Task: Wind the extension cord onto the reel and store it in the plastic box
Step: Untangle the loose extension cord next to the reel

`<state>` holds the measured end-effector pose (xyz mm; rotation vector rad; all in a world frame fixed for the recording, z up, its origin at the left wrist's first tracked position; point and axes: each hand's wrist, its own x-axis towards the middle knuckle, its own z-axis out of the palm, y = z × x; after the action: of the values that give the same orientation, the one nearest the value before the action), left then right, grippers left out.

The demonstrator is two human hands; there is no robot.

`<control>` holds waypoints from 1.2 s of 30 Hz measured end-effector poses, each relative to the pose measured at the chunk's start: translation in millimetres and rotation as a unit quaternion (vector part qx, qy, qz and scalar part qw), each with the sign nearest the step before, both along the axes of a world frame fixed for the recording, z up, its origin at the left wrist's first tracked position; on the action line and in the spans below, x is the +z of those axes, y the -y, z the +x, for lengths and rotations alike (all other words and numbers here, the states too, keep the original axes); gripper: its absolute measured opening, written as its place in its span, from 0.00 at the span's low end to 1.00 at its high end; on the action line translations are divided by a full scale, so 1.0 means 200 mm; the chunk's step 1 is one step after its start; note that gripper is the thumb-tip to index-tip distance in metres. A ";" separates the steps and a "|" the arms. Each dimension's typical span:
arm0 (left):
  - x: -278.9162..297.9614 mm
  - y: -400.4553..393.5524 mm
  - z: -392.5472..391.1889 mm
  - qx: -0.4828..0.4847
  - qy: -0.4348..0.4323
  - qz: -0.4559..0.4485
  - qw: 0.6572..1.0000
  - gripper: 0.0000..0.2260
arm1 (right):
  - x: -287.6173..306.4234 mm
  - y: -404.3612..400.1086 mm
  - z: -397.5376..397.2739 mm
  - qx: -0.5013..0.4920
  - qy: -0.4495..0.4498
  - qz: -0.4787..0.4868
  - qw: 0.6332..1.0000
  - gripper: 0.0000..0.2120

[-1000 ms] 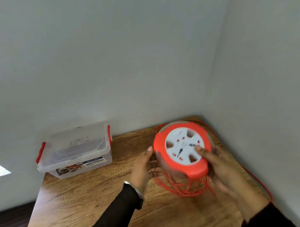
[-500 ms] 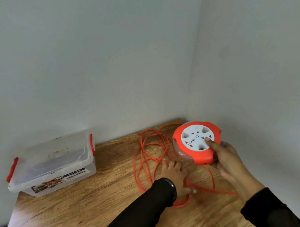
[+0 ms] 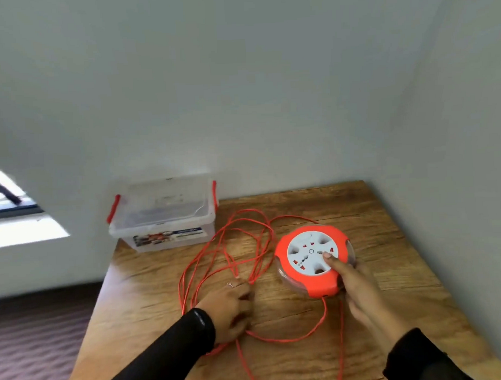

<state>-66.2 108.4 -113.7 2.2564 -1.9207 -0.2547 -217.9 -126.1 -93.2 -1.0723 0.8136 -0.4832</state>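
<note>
The orange reel (image 3: 313, 285) with a white socket face lies flat on the wooden table (image 3: 386, 213), right of centre. My right hand (image 3: 358, 288) grips its near right rim, thumb resting on the white face. The orange extension cord (image 3: 239, 235) lies unwound in loose loops on the table left of the reel, and strands trail off the table's front edge. My left hand (image 3: 229, 308) sits on the loops with fingers curled over some strands. The clear plastic box (image 3: 162, 215) with red latches stands at the back left corner, its lid on.
Grey walls close the table in at the back and on the right. The table's left edge drops to a dark floor (image 3: 36, 339). A bright window opening (image 3: 14, 220) shows at the far left.
The reel has gone from being held up in both hands down onto the table. My left hand has left the reel and moved onto the loose cord loops.
</note>
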 end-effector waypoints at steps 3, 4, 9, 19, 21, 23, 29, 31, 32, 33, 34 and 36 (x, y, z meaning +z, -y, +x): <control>0.00 -0.15 0.01 0.093 -0.008 0.043 0.995 0.18 | 0.01 -0.06 0.06 0.024 0.011 -0.017 1.000 0.16; 0.01 -0.20 0.02 0.101 -0.006 0.025 0.995 0.19 | 0.01 -0.06 0.08 0.033 0.010 -0.020 0.999 0.16; 0.11 -0.44 0.13 0.124 0.060 -0.068 0.988 0.11 | 0.03 -0.03 0.10 0.103 -0.035 -0.025 0.994 0.17; 0.24 -0.37 -0.02 0.260 0.058 -0.106 0.958 0.09 | 0.07 0.05 0.09 0.160 -0.075 -0.010 0.984 0.16; 0.21 -0.28 -0.19 0.135 0.001 -0.119 0.984 0.10 | 0.08 0.07 0.10 0.145 -0.071 -0.005 0.987 0.17; 0.13 -0.21 -0.36 0.033 -0.034 -0.089 0.995 0.15 | 0.09 0.09 0.11 0.128 -0.061 -0.001 0.990 0.17; -0.08 -0.19 -0.46 -0.078 0.068 -0.036 0.994 0.08 | 0.13 0.15 0.09 0.099 -0.063 0.000 0.993 0.15; -0.10 -0.23 -0.32 -0.034 0.108 -0.063 0.992 0.09 | 0.15 0.16 0.09 0.099 -0.058 -0.005 0.993 0.14; -0.11 -0.26 -0.24 -0.001 0.132 -0.074 0.988 0.10 | 0.16 0.16 0.08 0.102 -0.054 -0.009 0.993 0.14; -0.12 -0.29 -0.16 0.036 0.166 -0.076 0.983 0.11 | 0.17 0.16 0.08 0.104 -0.050 -0.012 0.993 0.13; -0.12 -0.33 -0.08 0.077 0.203 -0.067 0.974 0.12 | 0.17 0.16 0.08 0.108 -0.045 -0.013 0.993 0.13; -0.12 -0.40 0.04 0.161 0.268 -0.037 0.949 0.12 | 0.18 0.16 0.07 0.119 -0.038 -0.014 0.992 0.14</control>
<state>-58.5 189.3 -136.9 2.7330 -1.6707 0.5168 -203.0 -159.1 -56.7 -1.2027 0.7350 -0.2555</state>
